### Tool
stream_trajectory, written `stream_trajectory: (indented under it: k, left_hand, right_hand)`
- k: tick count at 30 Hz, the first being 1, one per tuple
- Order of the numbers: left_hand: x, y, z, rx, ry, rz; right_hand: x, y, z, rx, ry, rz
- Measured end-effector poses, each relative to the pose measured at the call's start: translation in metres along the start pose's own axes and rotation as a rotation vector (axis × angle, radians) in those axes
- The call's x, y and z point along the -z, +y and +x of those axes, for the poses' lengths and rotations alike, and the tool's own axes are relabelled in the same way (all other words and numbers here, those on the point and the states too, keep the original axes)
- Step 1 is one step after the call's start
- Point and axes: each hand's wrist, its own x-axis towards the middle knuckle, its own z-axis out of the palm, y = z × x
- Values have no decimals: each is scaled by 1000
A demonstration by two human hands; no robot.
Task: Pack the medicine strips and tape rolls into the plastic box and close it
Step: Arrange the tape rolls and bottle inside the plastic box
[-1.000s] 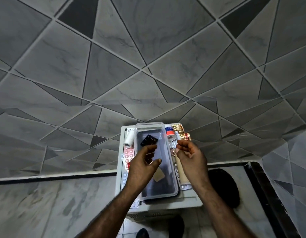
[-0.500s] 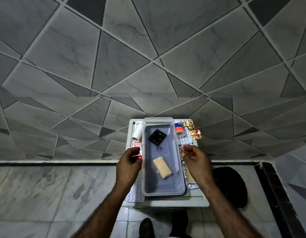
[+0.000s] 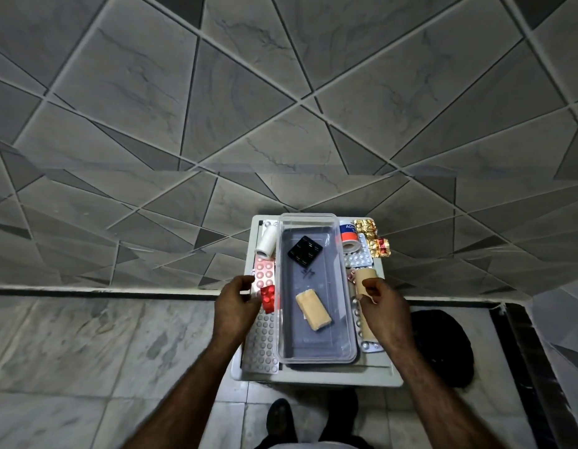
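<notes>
A clear plastic box (image 3: 348,319) stands open on a small grey table (image 3: 383,379). Inside it lie a black medicine strip (image 3: 305,250) and a beige tape roll (image 3: 312,310). My left hand (image 3: 236,303) is left of the box, fingers pinching a small red medicine strip (image 3: 268,297). My right hand (image 3: 383,307) is right of the box, gripping a tan tape roll (image 3: 364,283) lifted off the table. Silver strips (image 3: 261,341) lie along both sides of the box.
A white tape roll (image 3: 267,242) and a pink strip (image 3: 264,273) lie left of the box. An orange-and-blue adhesive tape roll (image 3: 349,237), gold foil strips (image 3: 371,237) and a silver strip (image 3: 359,260) lie at the far right. A dark bag (image 3: 443,348) sits on the floor, right.
My left hand has picked up the red strip beside the box. My right hand has closed on the tan tape roll and lifted its end. The camera moved closer.
</notes>
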Motion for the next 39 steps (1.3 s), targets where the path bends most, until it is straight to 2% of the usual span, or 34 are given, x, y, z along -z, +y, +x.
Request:
stream_trajectory:
  k: [5,11,22,28,39]
  left_hand:
    - [-4,16,31,-61,12,124]
    - [-7,35,69,-91,-1,264]
    - [-16,61,108,69,-116,309]
    - [-20,63,115,104,-126,318]
    - [-11,56,104,131,-55,188]
  right_hand:
    - [-2,2,1,15,41,-153]
    - [0,0,1,46,12,-295]
    - [-2,3,7,48,-39,-469]
    - [-5,1,13,5,-69,-473]
    - [-4,-3,21,-49,-64,-351]
